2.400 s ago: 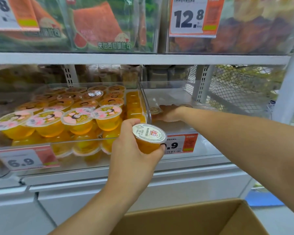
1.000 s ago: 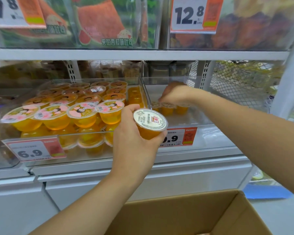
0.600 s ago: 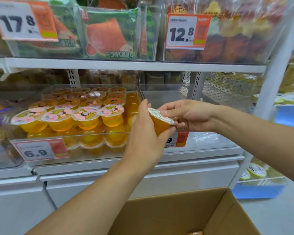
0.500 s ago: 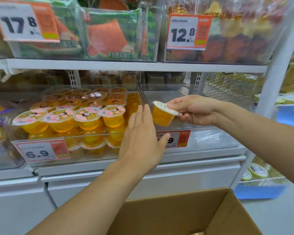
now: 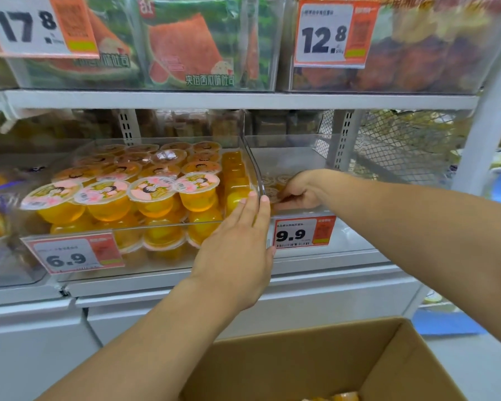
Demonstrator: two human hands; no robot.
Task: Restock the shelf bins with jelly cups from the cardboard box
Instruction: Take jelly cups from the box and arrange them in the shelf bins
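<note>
Cup [image 5: 281, 195] has passed from left hand [image 5: 237, 250] to right hand [image 5: 297, 192], which now pinches it low in the right bin [image 5: 289, 157] beside earlier cups. Left hand, emptied, fingers straight, touches bin divider. Box [image 5: 315, 363] below shelf front edge holds more.

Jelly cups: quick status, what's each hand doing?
Left hand open, fingers against the bin edge. Right hand inside the 9.9 bin, grip on a jelly cup unclear. Nothing blocking.

Both hands reach forward: the left hand [image 5: 237, 244] flat with straight fingers, the right hand [image 5: 300, 191] curled, knuckles up.
</note>
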